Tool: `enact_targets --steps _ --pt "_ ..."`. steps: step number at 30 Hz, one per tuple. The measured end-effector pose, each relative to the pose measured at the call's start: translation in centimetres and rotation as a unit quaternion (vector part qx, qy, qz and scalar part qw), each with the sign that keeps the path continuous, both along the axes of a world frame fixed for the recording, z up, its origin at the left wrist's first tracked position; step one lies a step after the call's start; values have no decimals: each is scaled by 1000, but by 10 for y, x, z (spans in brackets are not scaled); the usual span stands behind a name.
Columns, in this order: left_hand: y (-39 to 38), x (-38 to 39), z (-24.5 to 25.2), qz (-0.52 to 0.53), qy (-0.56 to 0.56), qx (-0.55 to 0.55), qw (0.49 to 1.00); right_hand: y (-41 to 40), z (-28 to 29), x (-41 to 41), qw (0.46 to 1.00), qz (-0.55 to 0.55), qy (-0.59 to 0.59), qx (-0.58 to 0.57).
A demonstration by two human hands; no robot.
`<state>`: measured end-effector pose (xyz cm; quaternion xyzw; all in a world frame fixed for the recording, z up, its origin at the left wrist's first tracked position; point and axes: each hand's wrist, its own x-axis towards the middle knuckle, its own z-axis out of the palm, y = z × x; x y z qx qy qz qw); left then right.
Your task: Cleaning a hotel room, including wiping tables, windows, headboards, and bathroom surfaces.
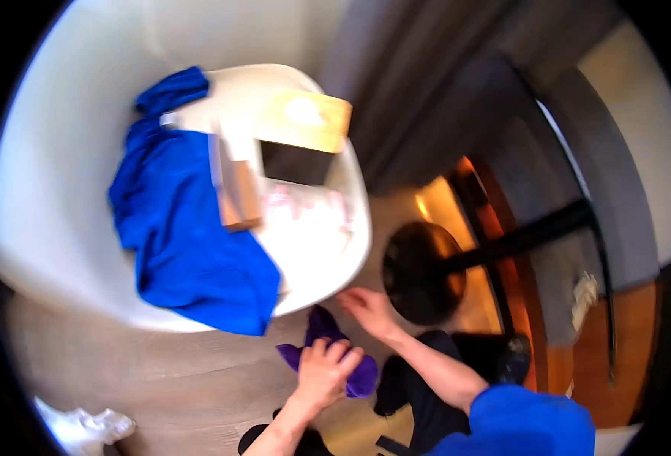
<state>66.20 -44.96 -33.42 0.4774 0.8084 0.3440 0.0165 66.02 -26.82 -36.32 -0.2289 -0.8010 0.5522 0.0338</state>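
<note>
My left hand (327,370) grips a bunched purple cloth (361,376), with two corners of it sticking out past the fingers. The cloth is above the floor, in front of a white rounded fixture (324,288). My right hand (368,312) is empty and blurred, its fingertips close to the fixture's edge; whether they touch it I cannot tell. A blue cloth or towel (198,228) drapes over the fixture, its lower corner hanging past the edge nearest me.
On the white fixture lie a light wooden box or block (307,119), a dark flat panel (296,162), a brown box (239,196) and blurred pinkish items (307,202). Right of it stands a black round-based stand (425,273) beside a dark curtain (415,74). A shiny white object (87,424) is at lower left.
</note>
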Motion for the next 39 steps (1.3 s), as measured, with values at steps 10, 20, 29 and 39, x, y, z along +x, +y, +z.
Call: enact_targets --steps 10,20,29,39 --pt "-31 65 22 257 -730 300 558 -39 6 81 929 150 -152 -303" --pt "-44 241 55 274 -697 139 649 -123 81 350 583 -185 -192 -768" --pt "88 358 84 -172 -360 -243 884 26 161 446 806 -281 -200 -481" --pt "353 300 33 -64 21 -251 966 311 141 526 966 -231 -80 88"
